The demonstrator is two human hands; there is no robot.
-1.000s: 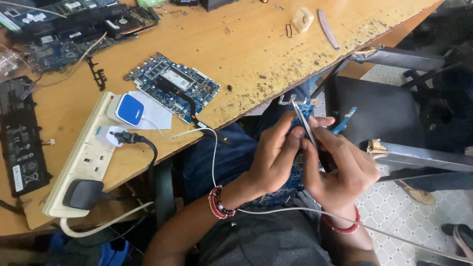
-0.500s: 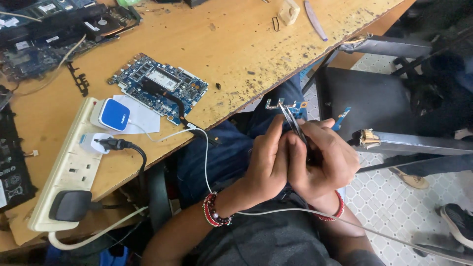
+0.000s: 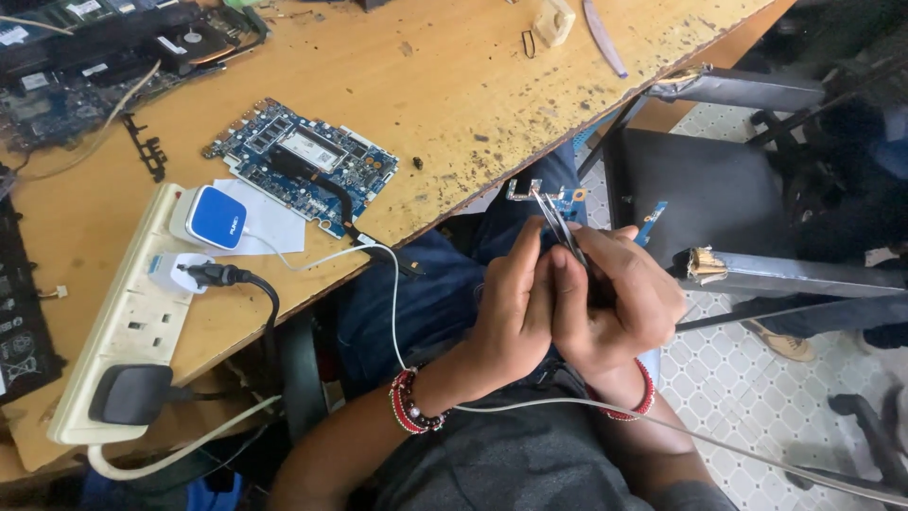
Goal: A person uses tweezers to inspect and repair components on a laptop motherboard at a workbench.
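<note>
Both hands shifted slightly since earlier frame, same clasp. Left hand [image 3: 515,303] + right hand [image 3: 619,303] pressed together, fingers curled shut round metal tweezers [image 3: 556,225]; tips at small blue board [image 3: 549,194], just off tabletop [image 3: 454,85] edge, over lap. White cable [image 3: 392,303] crosses left wrist. On tabletop: blue motherboard [image 3: 303,161], power strip [image 3: 132,312] w/ blue charger [image 3: 216,216]. Black chair [image 3: 709,199] beyond hands.
</note>
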